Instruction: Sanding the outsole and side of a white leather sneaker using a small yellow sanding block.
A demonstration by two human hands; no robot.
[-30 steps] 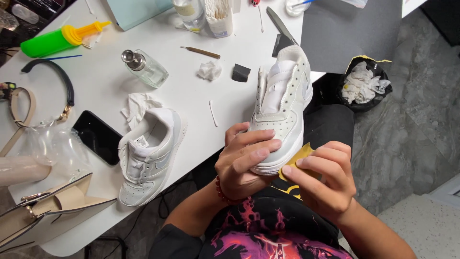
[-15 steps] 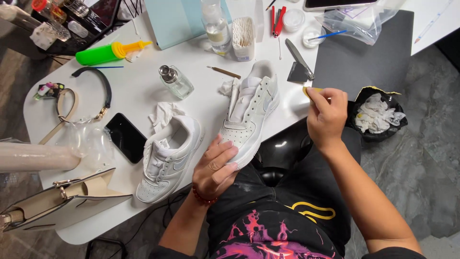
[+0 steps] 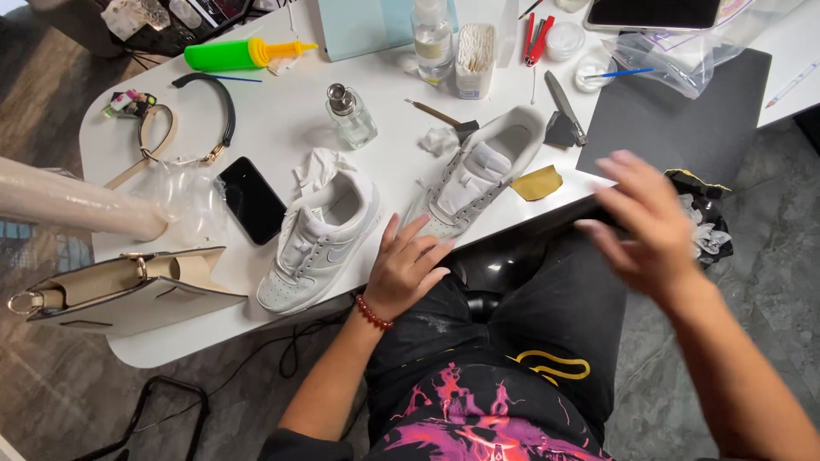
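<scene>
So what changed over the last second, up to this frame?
The right-hand sneaker, held up off the table by both hands a second ago, now lies on the white table. The yellow pad has been let go and lies beside it. The right hand has drawn back, empty and blurred; the left hand rests open at the toe. The other sneaker and phone stayed put.

Two sneakers (image 3: 401, 213) side by side on table (image 3: 282, 128), phone (image 3: 251, 200) left, sandpaper (image 3: 536, 183) right

Shoe-cleaning workshop: white sneakers (image 3: 478, 183), cotton swabs (image 3: 475, 47), brush (image 3: 444, 115).
</scene>
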